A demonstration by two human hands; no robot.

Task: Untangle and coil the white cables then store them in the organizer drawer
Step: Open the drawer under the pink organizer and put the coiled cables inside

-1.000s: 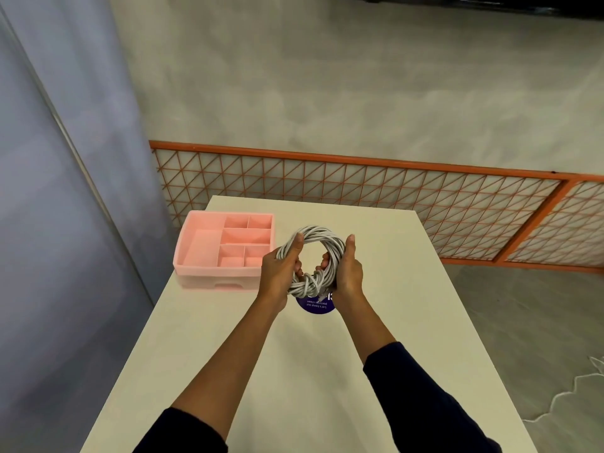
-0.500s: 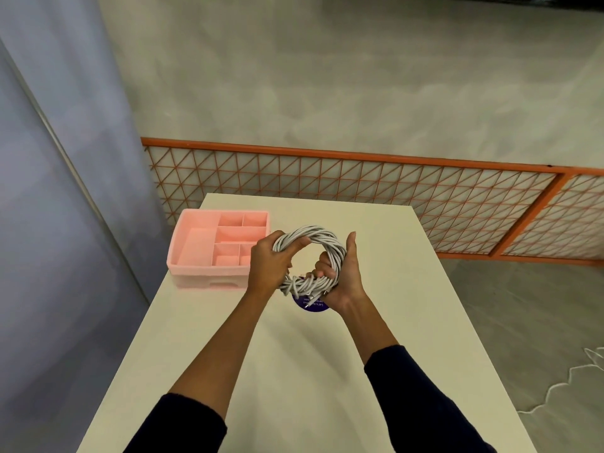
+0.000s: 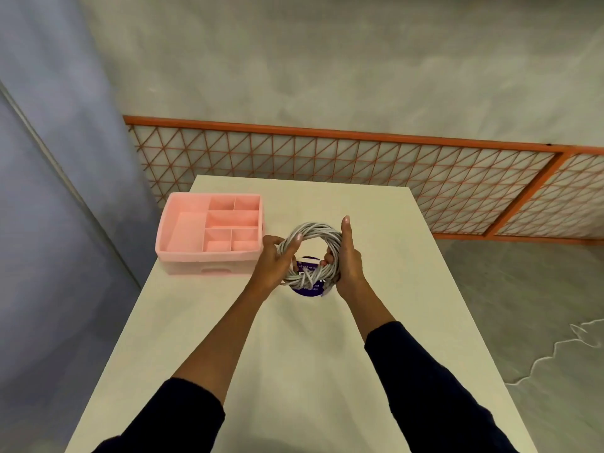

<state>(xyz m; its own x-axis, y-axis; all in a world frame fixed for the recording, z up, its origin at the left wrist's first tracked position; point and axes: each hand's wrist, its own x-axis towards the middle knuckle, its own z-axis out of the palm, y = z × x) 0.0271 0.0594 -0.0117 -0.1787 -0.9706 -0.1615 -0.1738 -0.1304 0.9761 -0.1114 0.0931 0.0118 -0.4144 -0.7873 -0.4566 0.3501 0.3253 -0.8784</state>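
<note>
Two hands, left hand (image 3: 273, 268), right hand (image 3: 351, 261), gripping ring-shaped white cable coil (image 3: 315, 232)

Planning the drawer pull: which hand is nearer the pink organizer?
Left. The left hand grips the cable coil beside the organizer's right wall; the right hand grips the coil's opposite side, farther off.

The cable coil (image 3: 312, 253) looks like smooth, matt pale-grey plastic sheathing. The organizer (image 3: 209, 235) is smooth pink plastic with a dull sheen. The counter (image 3: 294, 354) is matt, off-white and smooth. The sleeves (image 3: 434, 387) are dark cloth.
</note>
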